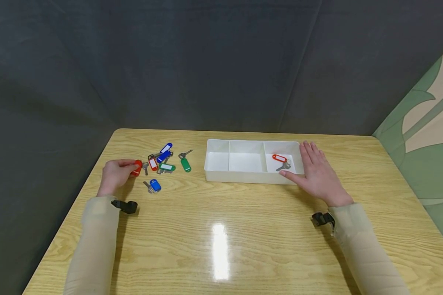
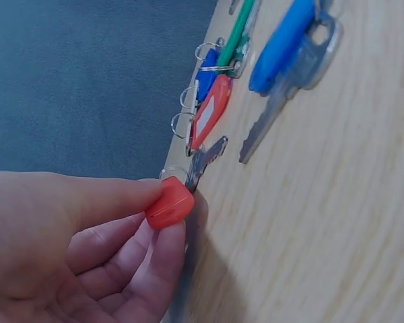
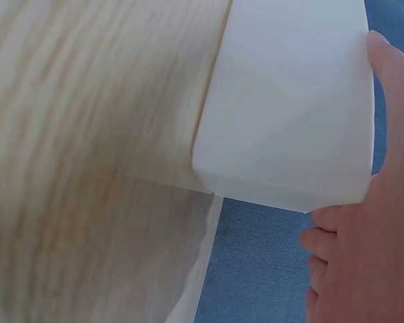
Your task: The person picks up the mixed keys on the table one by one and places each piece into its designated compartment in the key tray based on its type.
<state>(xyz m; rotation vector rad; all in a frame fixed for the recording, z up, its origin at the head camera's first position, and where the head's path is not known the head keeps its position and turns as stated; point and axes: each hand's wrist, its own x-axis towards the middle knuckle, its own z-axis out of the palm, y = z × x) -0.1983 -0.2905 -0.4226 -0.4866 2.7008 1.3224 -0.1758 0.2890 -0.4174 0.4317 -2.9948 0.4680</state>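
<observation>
My left hand [image 1: 114, 175] pinches a red key tag [image 2: 170, 204] between thumb and fingers at the table's left side. A key [image 2: 205, 160] hangs from that tag, low over the wood; whether it touches cannot be told. My right hand [image 1: 320, 178] lies against the right end of a white three-compartment tray [image 1: 251, 177], fingers straight along the end wall and thumb on the front rim. Inside the right compartment are another red key tag [image 1: 279, 158] and its key [image 1: 283, 166]. The left and middle compartments hold nothing visible.
Beside my left hand lies a loose cluster of tagged keys: blue tags [image 1: 164, 156], a red tag [image 1: 153, 164] and a green tag [image 1: 167, 167]. Another green tag [image 1: 186, 164] lies right of it, another blue tag [image 1: 155, 185] nearer me. A dark curtain [image 1: 221, 65] hangs behind the table.
</observation>
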